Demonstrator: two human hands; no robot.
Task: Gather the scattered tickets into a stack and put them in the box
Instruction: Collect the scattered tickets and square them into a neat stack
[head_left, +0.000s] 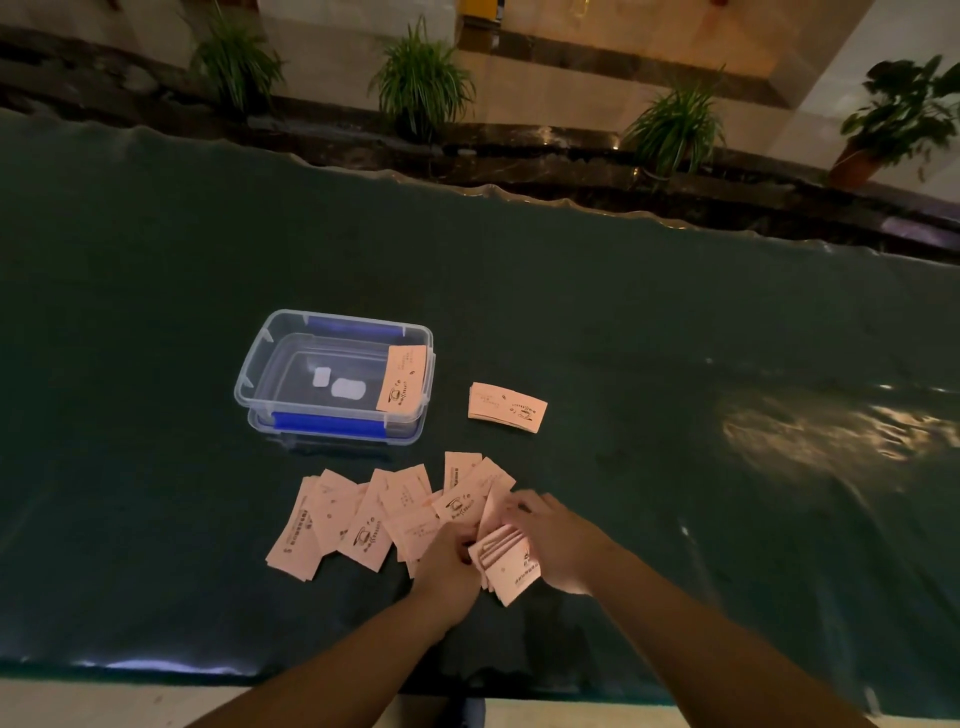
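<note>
We see both hands low over the dark green desk (675, 338). The left hand (447, 564) and the right hand (550, 543) together pinch a small fanned bundle of tickets (506, 564), each grip pressed on it from its own side. At nine o'clock from the hands, loose scattered tickets (358, 519) overlap on the desk. At eleven o'clock stands the clear box (254, 374) with blue clips, open, one ticket (401, 378) leaning inside at its three o'clock wall. A neat small pile (506, 408) lies on the desk at three o'clock of the box, apart from it.
</note>
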